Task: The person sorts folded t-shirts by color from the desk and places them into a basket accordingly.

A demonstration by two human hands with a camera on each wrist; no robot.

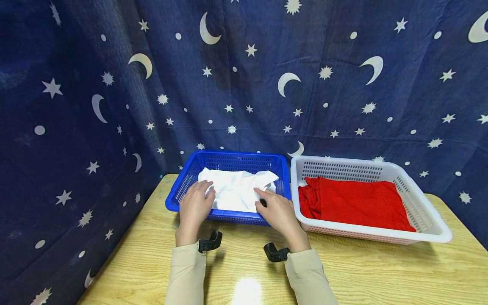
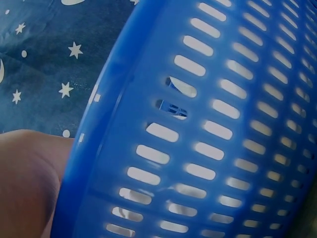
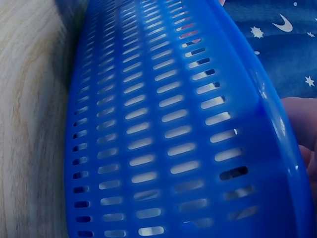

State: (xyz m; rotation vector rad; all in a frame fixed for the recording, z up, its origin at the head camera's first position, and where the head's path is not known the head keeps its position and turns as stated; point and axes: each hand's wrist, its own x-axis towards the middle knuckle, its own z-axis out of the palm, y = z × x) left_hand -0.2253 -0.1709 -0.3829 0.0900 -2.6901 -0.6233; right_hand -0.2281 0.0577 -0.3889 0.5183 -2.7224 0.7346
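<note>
A white cloth (image 1: 234,190) lies inside a blue plastic basket (image 1: 244,154) with slotted walls. My left hand (image 1: 195,205) reaches over the basket's near left rim and rests at the cloth's left side, thumb apart from the fingers. At the cloth's right side, my right hand (image 1: 278,210) touches it with the index finger extended and the thumb spread away; its other fingers are mostly hidden. In the left wrist view the basket wall (image 2: 148,114) covers most of the hand (image 2: 25,178). The right wrist view shows the wall (image 3: 237,129) and only part of the hand (image 3: 302,119).
Just right of the blue basket stands a white basket (image 1: 419,197) holding folded red cloth (image 1: 358,203). Both stand on a wooden table (image 1: 244,262). A dark blue curtain (image 1: 267,84) with moons and stars hangs behind and at the left.
</note>
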